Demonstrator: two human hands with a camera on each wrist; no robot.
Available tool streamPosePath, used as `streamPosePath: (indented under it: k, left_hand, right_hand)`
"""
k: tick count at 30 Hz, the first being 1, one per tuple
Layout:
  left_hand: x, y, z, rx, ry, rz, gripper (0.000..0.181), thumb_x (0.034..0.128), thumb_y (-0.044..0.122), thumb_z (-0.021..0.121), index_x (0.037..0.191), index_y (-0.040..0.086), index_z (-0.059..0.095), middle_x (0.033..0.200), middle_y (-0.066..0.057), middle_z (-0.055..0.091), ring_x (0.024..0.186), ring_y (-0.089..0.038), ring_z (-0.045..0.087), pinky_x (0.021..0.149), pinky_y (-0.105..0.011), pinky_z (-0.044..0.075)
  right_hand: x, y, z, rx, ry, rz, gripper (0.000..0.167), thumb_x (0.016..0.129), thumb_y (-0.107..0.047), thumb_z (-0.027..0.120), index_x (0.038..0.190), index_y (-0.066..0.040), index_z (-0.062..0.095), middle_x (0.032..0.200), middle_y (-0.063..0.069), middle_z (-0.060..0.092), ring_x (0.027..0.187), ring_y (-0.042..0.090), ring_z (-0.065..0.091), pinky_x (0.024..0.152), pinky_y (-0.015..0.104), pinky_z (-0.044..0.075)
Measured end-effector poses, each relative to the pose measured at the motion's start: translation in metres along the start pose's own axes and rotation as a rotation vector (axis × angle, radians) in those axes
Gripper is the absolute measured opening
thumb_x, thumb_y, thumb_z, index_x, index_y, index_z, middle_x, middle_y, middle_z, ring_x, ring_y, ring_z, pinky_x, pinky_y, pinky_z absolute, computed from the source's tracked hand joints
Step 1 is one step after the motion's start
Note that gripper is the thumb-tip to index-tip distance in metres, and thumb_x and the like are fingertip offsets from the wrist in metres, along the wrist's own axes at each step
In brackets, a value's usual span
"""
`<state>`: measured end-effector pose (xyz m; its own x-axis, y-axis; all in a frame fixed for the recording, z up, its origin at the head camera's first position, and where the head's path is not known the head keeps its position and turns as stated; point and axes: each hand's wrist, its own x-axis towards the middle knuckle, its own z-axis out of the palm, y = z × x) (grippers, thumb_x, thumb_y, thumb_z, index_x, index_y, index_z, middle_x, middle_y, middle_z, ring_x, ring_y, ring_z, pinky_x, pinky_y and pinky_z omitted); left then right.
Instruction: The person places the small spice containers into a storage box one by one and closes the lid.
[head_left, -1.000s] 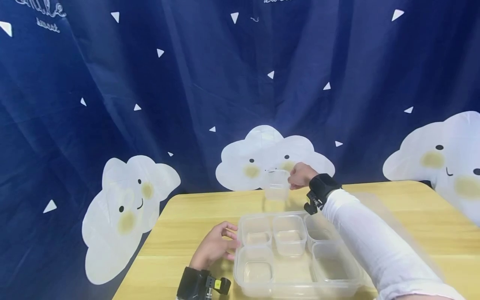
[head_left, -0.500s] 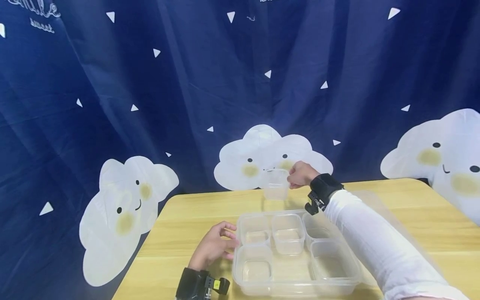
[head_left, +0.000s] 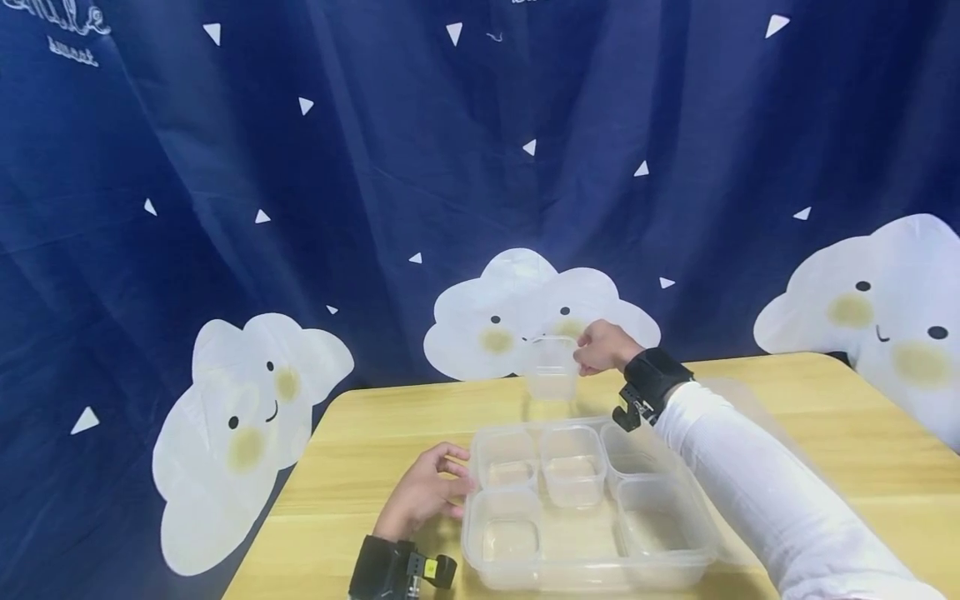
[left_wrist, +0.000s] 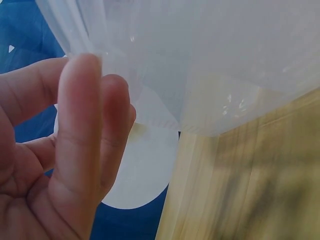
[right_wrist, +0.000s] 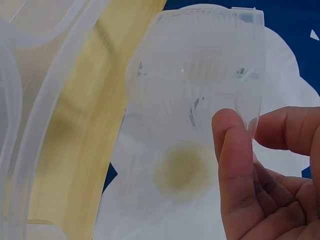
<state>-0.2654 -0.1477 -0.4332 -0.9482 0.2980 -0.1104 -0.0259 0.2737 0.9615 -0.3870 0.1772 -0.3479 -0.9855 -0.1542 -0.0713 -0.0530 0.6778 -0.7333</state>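
Near the back of the table, my right hand (head_left: 606, 347) pinches the rim of a small clear plastic container (head_left: 551, 369) between thumb and fingers. The right wrist view shows this container (right_wrist: 195, 75) from close by, its wall between the thumb and fingertips. In front of it lies a large translucent tray (head_left: 585, 575), with several small square containers inside, such as a front left one (head_left: 504, 533) and a back middle one (head_left: 573, 467). My left hand (head_left: 426, 492) is at the tray's left wall, fingers loosely extended. Its fingertips (left_wrist: 82, 75) appear against the translucent wall in the left wrist view.
The wooden table (head_left: 315, 500) carries everything. A flat translucent sheet (head_left: 738, 402) lies to the right of the tray, partly under the right sleeve (head_left: 772, 483). Behind the table hangs a blue curtain (head_left: 375, 167) with clouds. The tray's floor shows at its front middle.
The head view has shifted slightly, so the scene sits a little further left. Both hands, the pinched container and the tray otherwise keep nearly the same positions.
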Motion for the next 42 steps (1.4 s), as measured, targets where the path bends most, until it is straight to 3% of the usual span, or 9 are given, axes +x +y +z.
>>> streamPosePath:
  k: [16, 42]
  left_hand:
    - [0.004, -0.002, 0.001, -0.005, -0.007, 0.002, 0.039, 0.0839, -0.002, 0.069, 0.119, -0.001, 0.053, 0.102, -0.018, 0.055, 0.073, -0.025, 0.064, 0.059, -0.039, 0.06]
    - [0.002, -0.004, -0.001, -0.028, -0.014, -0.002, 0.042, 0.0819, -0.002, 0.071, 0.119, -0.002, 0.052, 0.101, -0.018, 0.055, 0.073, -0.026, 0.064, 0.059, -0.039, 0.06]
  right_hand:
    - [-0.013, -0.004, -0.003, -0.004, 0.018, -0.042, 0.044, 0.085, -0.003, 0.057, 0.124, 0.017, 0.05, 0.082, 0.014, 0.066, 0.071, 0.018, 0.067, 0.074, 0.032, 0.059]
    - [-0.04, 0.002, 0.003, 0.104, 0.016, -0.114, 0.039, 0.086, -0.001, 0.056, 0.121, 0.016, 0.052, 0.073, 0.011, 0.065, 0.065, 0.019, 0.066, 0.067, 0.03, 0.059]
